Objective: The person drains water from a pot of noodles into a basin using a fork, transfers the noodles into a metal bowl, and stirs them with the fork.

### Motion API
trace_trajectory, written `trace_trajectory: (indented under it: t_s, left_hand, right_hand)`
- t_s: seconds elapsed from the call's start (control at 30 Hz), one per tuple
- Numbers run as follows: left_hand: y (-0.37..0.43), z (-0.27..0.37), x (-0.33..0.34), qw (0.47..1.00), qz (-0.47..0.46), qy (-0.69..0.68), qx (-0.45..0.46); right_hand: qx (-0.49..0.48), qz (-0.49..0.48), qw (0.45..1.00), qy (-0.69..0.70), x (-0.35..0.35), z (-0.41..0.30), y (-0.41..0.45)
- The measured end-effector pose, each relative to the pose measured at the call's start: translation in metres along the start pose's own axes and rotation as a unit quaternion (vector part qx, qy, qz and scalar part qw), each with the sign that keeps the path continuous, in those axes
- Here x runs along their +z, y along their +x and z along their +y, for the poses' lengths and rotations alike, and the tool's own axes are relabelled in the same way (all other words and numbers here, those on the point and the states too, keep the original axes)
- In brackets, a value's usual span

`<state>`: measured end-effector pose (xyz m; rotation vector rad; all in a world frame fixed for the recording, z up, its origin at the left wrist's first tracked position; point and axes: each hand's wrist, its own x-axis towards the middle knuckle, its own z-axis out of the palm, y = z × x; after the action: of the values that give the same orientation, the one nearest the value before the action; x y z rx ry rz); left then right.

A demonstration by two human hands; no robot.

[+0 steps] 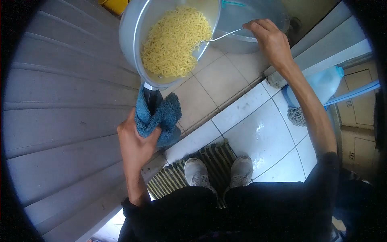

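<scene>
My left hand (pixel 137 142) grips the black handle (pixel 152 98) of a metal pot (pixel 128 39) through a folded blue terry cloth (pixel 160 127). The pot is tilted and holds a mass of yellow instant noodles (pixel 178 42). Between the thumb and fingers of my right hand (pixel 270 39) is the thin handle of a metal fork or spoon (pixel 226 35); its head lies at the noodles' edge, partly hidden, so I cannot tell which it is. Behind the pot and below my right fingers stands a large, round, translucent tub (pixel 251 18).
A grey ribbed wall or door panel (pixel 66 90) runs along the left. A striped mat (pixel 169 178) lies under my shoes beside a raised tiled sill (pixel 196 142). At right are a mop head (pixel 297 116), its blue pole (pixel 353 93) and a plastic bottle (pixel 325 81).
</scene>
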<state>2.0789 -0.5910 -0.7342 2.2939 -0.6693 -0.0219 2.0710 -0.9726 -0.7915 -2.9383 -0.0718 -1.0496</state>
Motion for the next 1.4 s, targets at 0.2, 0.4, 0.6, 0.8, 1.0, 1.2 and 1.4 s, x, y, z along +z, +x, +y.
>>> trace_trajectory:
  t_s: [0.2,0.4,0.6,0.8,1.0,1.2,1.4]
  left_hand:
    - [0.001,0.003,0.000,1.000,0.004,0.012,-0.001]
    - [0.001,0.000,0.000,1.000,0.000,0.002,-0.009]
    - [0.004,0.003,-0.001,1.000,-0.008,-0.002,-0.003]
    - [0.006,-0.001,0.001,1.000,-0.011,0.004,-0.015]
    - [0.003,-0.011,0.007,0.998,-0.015,-0.034,-0.050]
    - [-0.001,-0.025,0.011,0.940,-0.107,-0.224,-0.234]
    - [-0.061,0.011,-0.043,0.835,-0.115,-0.309,-0.441]
  right_hand:
    - [0.005,-0.008,1.000,0.004,-0.001,0.000,0.001]
    - [0.002,-0.003,1.000,0.005,0.000,0.001,0.001]
    - [0.008,-0.012,1.000,-0.011,0.002,0.003,0.000]
    - [0.005,-0.008,1.000,0.009,0.002,0.001,0.002]
    - [-0.008,-0.006,1.000,-0.010,0.012,-0.003,-0.002]
    - [0.024,-0.113,0.993,-0.022,-0.031,-0.019,0.010]
    - [0.111,-0.163,0.980,0.019,-0.145,-0.067,0.037]
